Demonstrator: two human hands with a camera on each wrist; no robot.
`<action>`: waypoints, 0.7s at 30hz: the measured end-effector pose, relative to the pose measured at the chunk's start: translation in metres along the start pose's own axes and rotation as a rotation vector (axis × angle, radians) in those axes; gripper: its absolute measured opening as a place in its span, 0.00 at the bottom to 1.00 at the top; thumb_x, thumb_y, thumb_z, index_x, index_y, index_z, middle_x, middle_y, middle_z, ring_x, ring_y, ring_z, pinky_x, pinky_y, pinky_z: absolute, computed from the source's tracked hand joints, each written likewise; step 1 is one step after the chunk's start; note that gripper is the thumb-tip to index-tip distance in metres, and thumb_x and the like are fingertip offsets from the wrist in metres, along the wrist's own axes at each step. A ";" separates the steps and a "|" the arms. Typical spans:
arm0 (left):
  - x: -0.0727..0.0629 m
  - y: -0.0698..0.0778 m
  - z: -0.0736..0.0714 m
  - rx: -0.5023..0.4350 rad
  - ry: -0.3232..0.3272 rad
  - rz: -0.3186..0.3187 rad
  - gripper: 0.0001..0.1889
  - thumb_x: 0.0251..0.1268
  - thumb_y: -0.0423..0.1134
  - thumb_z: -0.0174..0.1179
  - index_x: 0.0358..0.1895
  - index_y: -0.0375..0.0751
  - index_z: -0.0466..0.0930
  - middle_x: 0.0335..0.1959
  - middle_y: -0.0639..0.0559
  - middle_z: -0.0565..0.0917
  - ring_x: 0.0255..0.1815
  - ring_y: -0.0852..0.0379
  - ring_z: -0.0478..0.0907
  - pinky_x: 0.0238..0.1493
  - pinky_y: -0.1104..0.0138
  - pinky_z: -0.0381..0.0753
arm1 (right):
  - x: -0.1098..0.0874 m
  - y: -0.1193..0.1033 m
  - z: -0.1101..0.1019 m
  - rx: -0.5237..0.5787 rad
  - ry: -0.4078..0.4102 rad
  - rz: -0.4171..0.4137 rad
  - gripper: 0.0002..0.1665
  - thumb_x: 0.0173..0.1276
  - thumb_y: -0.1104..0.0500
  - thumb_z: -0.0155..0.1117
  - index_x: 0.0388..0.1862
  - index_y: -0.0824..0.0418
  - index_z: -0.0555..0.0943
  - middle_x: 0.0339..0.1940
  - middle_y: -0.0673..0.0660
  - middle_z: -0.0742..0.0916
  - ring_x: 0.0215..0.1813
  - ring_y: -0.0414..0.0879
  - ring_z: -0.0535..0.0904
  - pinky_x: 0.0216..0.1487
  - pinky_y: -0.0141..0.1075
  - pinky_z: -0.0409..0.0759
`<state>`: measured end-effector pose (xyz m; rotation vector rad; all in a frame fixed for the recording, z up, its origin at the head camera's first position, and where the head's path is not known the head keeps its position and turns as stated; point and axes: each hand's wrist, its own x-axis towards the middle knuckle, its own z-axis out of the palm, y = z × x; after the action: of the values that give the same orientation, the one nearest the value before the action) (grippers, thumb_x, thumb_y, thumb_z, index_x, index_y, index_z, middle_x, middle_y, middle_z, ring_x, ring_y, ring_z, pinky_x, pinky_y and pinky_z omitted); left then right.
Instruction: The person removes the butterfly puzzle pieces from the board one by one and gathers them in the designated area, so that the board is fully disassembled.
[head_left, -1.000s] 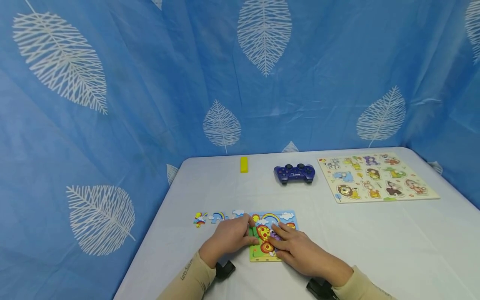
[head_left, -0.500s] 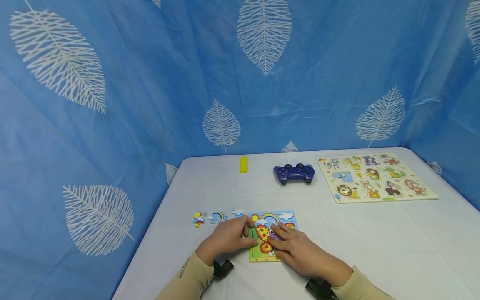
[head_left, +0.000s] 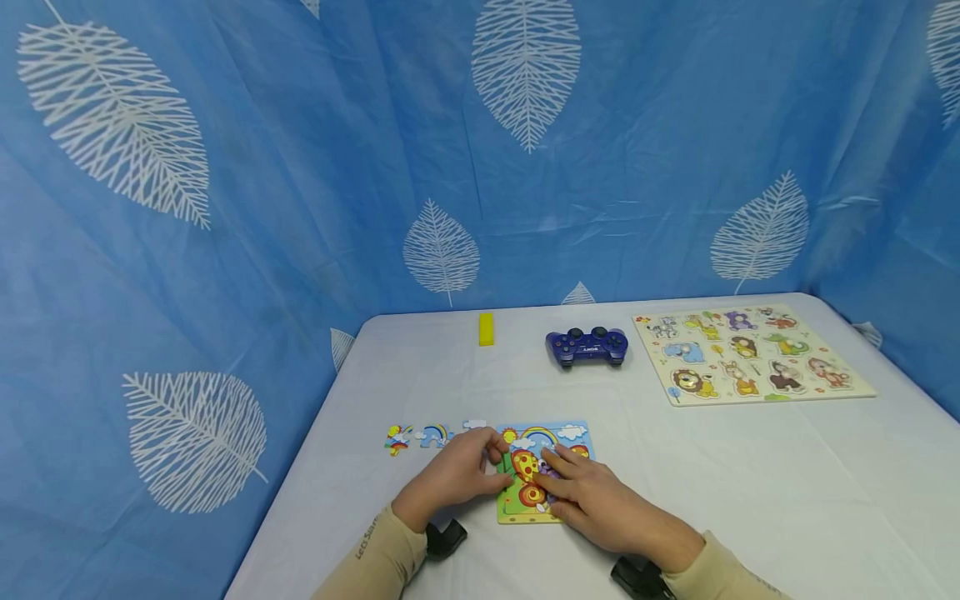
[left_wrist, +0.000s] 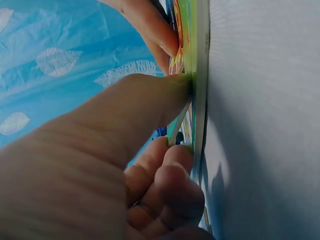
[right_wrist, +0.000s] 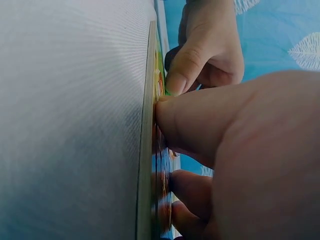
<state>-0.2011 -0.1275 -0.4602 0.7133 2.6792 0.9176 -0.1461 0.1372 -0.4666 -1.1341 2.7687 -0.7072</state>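
Note:
A small jigsaw puzzle board (head_left: 523,518) with a butterfly, sun and rainbow picture lies flat on the table in front of the person. At its left edge, the left hand (head_left: 459,473) pinches a green-edged puzzle piece (left_wrist: 179,123) between thumb and fingers; the piece stands tilted over the board in the left wrist view. Most of that piece is hidden by the fingers. The right hand (head_left: 600,502) rests on the board's right part, its fingers extended over the butterfly. In the right wrist view, its thumb (right_wrist: 182,117) touches the board's face near the edge.
Left of the board lie loose puzzle pieces, one with a mushroom (head_left: 398,438), one with a rainbow (head_left: 434,434) and one with a cloud (head_left: 474,425). Farther back are a yellow block (head_left: 487,329), a blue game controller (head_left: 587,346) and an animal peg board (head_left: 750,354).
Both hands stay at the board; the left fingers shift only slightly at its left edge. The whole head view drifts a little.

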 end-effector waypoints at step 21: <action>-0.002 -0.003 0.000 -0.023 0.001 0.119 0.19 0.63 0.39 0.73 0.57 0.43 0.83 0.37 0.61 0.83 0.24 0.71 0.72 0.28 0.73 0.74 | -0.003 0.001 0.005 -0.025 0.023 -0.020 0.26 0.80 0.50 0.58 0.73 0.55 0.76 0.78 0.66 0.71 0.79 0.67 0.64 0.66 0.66 0.70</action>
<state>-0.2008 -0.1304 -0.4626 0.8748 2.6464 0.9758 -0.1436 0.1375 -0.4712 -1.1668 2.7968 -0.6946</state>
